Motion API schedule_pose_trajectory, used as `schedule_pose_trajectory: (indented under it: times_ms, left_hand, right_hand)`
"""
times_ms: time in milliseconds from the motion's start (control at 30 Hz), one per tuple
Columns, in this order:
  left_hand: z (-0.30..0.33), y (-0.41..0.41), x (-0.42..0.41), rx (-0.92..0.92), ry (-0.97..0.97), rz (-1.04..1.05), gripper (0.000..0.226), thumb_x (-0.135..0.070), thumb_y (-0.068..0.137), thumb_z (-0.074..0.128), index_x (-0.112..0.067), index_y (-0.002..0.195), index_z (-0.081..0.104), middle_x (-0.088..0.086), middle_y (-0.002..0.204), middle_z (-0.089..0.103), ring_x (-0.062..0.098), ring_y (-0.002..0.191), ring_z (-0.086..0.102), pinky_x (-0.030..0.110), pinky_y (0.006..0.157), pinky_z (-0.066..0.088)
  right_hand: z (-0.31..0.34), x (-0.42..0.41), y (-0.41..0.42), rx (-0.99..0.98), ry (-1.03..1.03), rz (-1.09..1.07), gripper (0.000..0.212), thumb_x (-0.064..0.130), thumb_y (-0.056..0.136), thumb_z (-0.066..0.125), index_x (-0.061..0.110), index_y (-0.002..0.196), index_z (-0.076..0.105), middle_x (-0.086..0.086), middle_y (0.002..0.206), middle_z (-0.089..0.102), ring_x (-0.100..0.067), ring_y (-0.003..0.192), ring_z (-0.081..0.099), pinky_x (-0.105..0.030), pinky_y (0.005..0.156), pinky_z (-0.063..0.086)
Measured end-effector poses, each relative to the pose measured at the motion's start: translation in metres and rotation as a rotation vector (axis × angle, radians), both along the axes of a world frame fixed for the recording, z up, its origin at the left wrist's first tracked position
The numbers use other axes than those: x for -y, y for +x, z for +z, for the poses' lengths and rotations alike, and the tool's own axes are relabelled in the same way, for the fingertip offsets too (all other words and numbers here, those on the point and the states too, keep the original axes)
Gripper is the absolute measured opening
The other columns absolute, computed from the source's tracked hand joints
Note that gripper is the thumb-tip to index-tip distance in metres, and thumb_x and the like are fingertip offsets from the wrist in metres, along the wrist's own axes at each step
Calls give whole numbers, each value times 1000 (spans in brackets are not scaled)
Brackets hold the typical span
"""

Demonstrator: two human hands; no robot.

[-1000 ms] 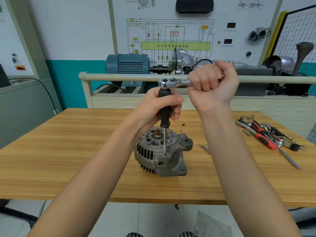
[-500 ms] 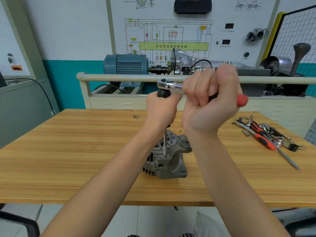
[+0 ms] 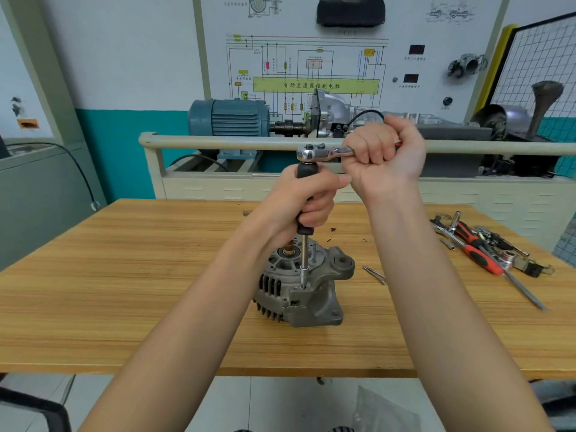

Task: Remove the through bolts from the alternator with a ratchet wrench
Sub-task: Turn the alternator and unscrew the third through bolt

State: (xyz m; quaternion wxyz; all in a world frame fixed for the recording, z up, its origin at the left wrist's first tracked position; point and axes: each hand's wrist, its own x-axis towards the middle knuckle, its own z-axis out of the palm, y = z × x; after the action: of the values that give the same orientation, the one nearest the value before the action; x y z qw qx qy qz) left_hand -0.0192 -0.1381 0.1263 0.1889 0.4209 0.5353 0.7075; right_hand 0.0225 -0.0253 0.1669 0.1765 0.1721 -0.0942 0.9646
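Head view: right hand point(image 3: 385, 154), fist curled round chrome ratchet wrench point(image 3: 324, 151), has swung its handle back right since 0.5 s ago, left hand point(image 3: 307, 199) gripping black extension over grey cast alternator point(image 3: 304, 286) on wooden bench point(image 3: 124, 275); 1 bolt likely loosening.

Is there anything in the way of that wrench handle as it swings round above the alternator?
Nothing visible blocks it. The right hand grips the ratchet wrench high above the alternator, while the left hand holds the black extension grip below. The loose tools lie low on the table, off to the right.
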Motion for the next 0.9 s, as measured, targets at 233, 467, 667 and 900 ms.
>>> schedule_pose_trajectory:
  times_ms: [233,467,667,900]
  left_hand:
    - [0,8,-13,112,45,434,45,6,84,52,-19,52,32,-7,39,26,10,33,18,16,38,15]
    - [-2,7,-10,60,39,429,40,7,83,54,-16,55,36,-5,41,29,10,35,22,16,37,19]
    - [1,-8,10,-34,34,10,25,-7,77,61,-13,56,47,1,48,41,19,45,40,25,50,37]
    - [-2,-1,-3,63,-44,39,50,-14,85,56,-19,42,32,-5,35,25,8,29,18,15,37,16]
  right_hand:
    - [-13,34,24,-277,294,-487,47,5,89,33,19,45,29,6,35,22,-9,33,15,-22,40,18]
    - [-19,53,25,-444,419,-745,37,3,78,45,19,47,32,6,37,28,-8,34,19,-23,43,17]
    - [-7,7,11,-159,143,-119,44,10,82,37,16,39,33,4,32,22,-10,33,12,-20,36,16]
    - [-6,-4,-12,-31,-37,92,40,11,79,40,15,41,29,3,31,21,-8,36,7,-20,34,13]
